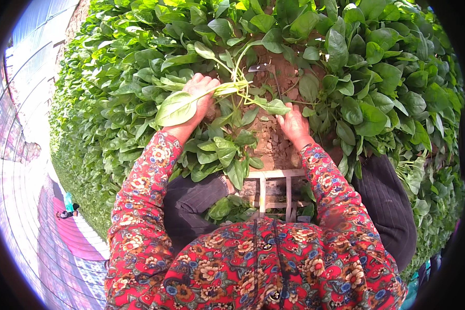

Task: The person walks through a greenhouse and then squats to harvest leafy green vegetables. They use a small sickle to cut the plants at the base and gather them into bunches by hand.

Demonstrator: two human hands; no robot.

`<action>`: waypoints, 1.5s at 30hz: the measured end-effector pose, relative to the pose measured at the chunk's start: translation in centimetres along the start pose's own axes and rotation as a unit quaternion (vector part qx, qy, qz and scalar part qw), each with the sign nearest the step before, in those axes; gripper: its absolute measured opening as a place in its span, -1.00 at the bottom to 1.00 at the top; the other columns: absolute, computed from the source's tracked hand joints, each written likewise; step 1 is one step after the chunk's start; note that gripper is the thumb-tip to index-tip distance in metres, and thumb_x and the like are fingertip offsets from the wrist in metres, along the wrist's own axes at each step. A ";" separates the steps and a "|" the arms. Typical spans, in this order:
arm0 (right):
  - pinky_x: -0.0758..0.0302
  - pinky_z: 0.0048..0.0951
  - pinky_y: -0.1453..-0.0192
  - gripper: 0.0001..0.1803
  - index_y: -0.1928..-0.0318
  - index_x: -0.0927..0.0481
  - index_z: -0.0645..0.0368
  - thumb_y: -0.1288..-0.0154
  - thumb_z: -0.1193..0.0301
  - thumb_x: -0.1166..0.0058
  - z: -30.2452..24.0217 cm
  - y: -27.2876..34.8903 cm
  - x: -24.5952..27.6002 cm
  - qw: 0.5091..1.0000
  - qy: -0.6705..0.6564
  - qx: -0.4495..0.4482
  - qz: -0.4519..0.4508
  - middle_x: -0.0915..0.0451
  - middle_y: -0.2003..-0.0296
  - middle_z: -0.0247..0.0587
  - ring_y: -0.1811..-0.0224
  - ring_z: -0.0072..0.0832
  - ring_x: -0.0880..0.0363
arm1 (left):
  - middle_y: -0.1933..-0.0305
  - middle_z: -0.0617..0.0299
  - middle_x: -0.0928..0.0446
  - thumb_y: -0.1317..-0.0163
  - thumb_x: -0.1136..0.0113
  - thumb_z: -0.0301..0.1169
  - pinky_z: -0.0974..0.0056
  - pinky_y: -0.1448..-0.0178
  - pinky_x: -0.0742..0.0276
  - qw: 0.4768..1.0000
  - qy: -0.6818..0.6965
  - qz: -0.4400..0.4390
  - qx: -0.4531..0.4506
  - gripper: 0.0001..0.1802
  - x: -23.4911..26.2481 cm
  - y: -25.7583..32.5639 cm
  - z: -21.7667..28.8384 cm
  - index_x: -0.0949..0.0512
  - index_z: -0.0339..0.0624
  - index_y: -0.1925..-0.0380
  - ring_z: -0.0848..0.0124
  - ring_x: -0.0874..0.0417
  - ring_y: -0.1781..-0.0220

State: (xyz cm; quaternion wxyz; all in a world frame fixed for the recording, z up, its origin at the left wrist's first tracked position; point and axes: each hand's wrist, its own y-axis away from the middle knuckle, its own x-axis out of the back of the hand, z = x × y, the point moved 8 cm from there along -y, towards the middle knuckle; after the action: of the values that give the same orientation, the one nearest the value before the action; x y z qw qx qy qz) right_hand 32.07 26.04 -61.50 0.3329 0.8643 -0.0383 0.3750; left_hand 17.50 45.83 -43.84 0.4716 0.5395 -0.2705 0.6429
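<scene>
In my left hand (197, 95) is a small bunch of uprooted spinach (226, 90). Its pale stems point right, and one broad leaf hangs over the back of the hand. My right hand (295, 127) is closed around the lower end of a thin-shafted hand hoe (277, 82); the grip itself is hidden by the fingers. The tool's small metal blade (260, 67) lies close to the soil, ahead of both hands. A leafy spinach clump (226, 151) sits just below my left hand.
Dense spinach plants (113, 98) grow on the left, with more spinach (382, 98) on the right. Cracked brown soil (266, 137) runs between them. A pale slatted frame (263, 174) stands between my knees, with loose leaves beneath it. Plastic sheeting (41, 26) lines the far left.
</scene>
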 end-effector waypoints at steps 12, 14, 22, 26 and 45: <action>-0.39 -0.59 0.33 -0.90 0.33 -0.51 0.29 -0.24 0.53 -0.16 -17.3 3.3 16.8 0.829 -0.501 0.248 -0.014 -0.42 0.42 -0.38 0.44 -0.69 -0.40 | 0.31 0.23 -0.55 0.23 -0.27 -0.62 0.19 0.10 -0.50 0.977 -0.142 0.138 0.082 -0.58 13.7 6.0 5.1 -0.58 -0.13 0.24 0.22 -0.53 0.23; -0.39 -0.57 0.33 -0.88 0.29 -0.51 0.27 -0.21 0.54 -0.19 -18.3 3.9 16.1 0.836 -0.489 0.250 -0.024 -0.44 0.38 -0.36 0.46 -0.68 -0.40 | 0.32 0.25 -0.54 0.24 -0.26 -0.63 0.19 0.12 -0.49 0.972 -0.123 0.174 0.098 -0.56 13.7 7.1 4.6 -0.60 -0.10 0.23 0.23 -0.53 0.23; -0.48 -0.56 0.25 -0.63 -0.03 -0.47 0.19 -0.20 0.53 -0.20 -21.3 5.2 14.7 0.817 -0.503 0.274 -0.074 -0.52 0.26 -0.30 0.41 -0.65 -0.47 | 0.35 0.20 -0.53 0.04 -0.27 -0.61 0.20 0.11 -0.41 0.977 0.086 0.169 0.100 -0.72 11.5 6.6 4.0 -0.60 -0.19 0.25 0.16 -0.47 0.26; -0.46 -0.55 0.30 -0.85 0.19 -0.48 0.26 -0.26 0.53 -0.14 -20.3 4.6 15.4 0.848 -0.469 0.245 -0.027 -0.58 0.41 -0.27 0.37 -0.64 -0.53 | 0.31 0.16 -0.46 -0.10 -0.23 -0.57 0.23 0.08 -0.40 0.963 0.181 0.131 0.151 -0.78 9.5 7.2 3.0 -0.57 -0.25 0.21 0.20 -0.43 0.19; -0.40 -0.24 -0.16 -0.85 0.33 -0.50 0.22 -0.10 0.50 -0.21 -23.4 7.5 19.9 0.848 -0.274 0.415 0.180 -0.51 -0.03 -0.09 -0.09 -0.18 -0.46 | 0.12 0.23 -0.59 -0.20 -0.27 -0.50 0.33 -0.06 -0.47 0.921 0.320 0.029 0.219 -0.70 6.3 7.4 2.2 -0.57 -0.18 0.04 0.43 -0.57 0.08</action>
State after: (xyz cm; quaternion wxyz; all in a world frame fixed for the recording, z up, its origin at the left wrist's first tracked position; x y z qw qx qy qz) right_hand 29.42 38.05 -32.35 -0.1546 0.9676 -0.1235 0.1567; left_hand 12.01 42.95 -36.08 0.3840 0.3868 0.0264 0.8380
